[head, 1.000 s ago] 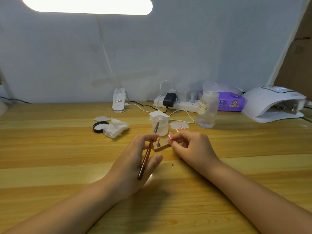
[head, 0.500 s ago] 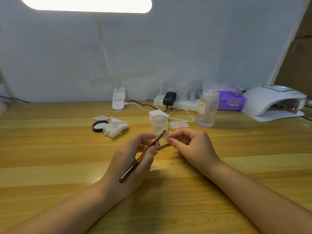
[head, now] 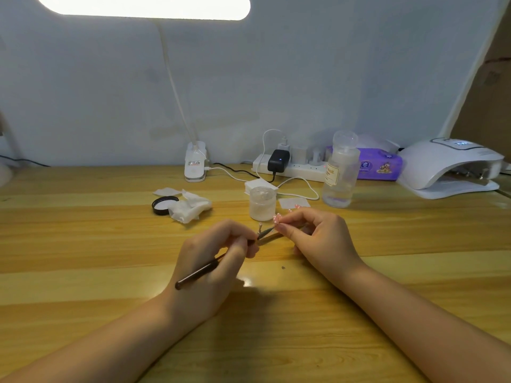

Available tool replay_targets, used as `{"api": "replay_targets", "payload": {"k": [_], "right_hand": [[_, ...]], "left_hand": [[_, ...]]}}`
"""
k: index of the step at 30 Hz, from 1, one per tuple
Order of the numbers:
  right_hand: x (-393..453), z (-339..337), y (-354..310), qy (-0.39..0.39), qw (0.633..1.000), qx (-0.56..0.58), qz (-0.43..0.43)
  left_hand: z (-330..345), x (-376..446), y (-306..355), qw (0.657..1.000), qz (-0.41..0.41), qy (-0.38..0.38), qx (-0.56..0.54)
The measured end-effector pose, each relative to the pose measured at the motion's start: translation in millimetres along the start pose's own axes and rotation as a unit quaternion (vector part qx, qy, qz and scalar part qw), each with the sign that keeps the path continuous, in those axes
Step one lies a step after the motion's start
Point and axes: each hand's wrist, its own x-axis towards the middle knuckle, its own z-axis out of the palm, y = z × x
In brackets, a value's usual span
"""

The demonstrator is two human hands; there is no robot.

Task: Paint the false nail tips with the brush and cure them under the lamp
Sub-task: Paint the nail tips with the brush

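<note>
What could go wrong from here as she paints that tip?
The right hand pinches the nail tip only at its fingertips, so a push from the brush could knock it loose. The open jar stands just behind both hands; a forward reach might tip it. The brush end, held by the left hand, sits close to the right fingers, so polish may smear onto skin.

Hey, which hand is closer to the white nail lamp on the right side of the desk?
Right. The right hand is nearer the nail lamp, which stands behind it to its right; the left hand, holding the brush, is farther left.
</note>
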Motion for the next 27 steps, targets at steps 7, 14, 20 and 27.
{"api": "replay_targets", "payload": {"k": [7, 14, 20, 27], "right_hand": [[0.0, 0.6, -0.3, -0.012, 0.999, 0.03, 0.015], [0.0, 0.0, 0.2, -0.015, 0.999, 0.027, 0.012], [0.2, 0.0, 1.0, -0.009, 1.0, 0.019, 0.011], [2.1, 1.9, 6.4, 0.025, 0.999, 0.005, 0.028]], "left_hand": [[1.2, 11.2, -6.1, 0.989, 0.005, 0.129, -0.078], [1.8, 9.5, -3.4, 0.979, 0.01, 0.151, -0.138], [-1.3, 9.4, -3.7, 0.977, 0.01, 0.171, -0.125], [2.8, 26.5, 2.8, 0.959, -0.031, 0.234, -0.159]]}}
